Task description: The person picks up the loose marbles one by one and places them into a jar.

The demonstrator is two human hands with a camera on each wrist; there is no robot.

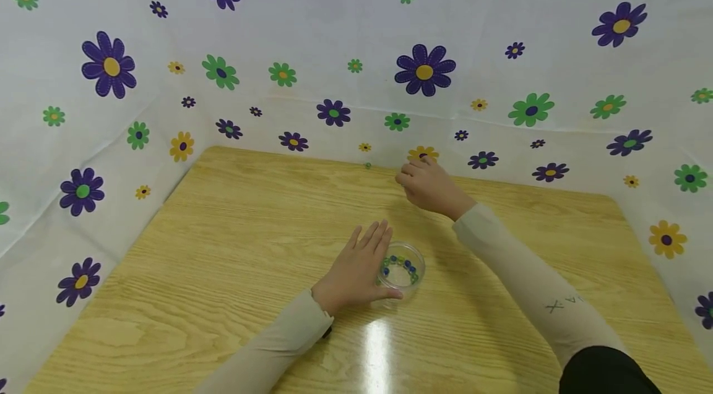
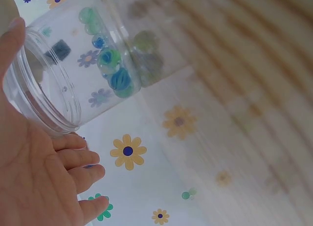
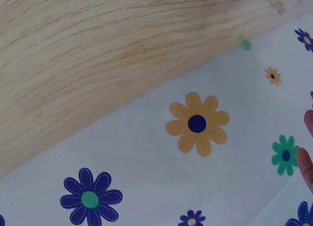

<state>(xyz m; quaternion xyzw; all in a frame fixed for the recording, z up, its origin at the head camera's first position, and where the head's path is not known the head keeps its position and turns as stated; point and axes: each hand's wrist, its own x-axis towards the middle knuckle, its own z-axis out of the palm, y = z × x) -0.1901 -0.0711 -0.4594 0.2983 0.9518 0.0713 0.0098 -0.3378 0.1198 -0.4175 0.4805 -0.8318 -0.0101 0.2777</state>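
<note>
A clear round jar stands lidless on the table, with several blue and green marbles at its bottom. My left hand rests against the jar's left side, fingers straight and thumb along the near side. In the left wrist view the thumb lies at the threaded rim. My right hand hovers near the table's back edge, fingers loosely bent and apparently holding nothing. Only two fingertips show in the right wrist view. A lone green marble lies at the back edge, left of the right hand.
The wood-grain table is bounded at the back and sides by a white flowered cloth. A bright light reflection falls on the table in front of the jar.
</note>
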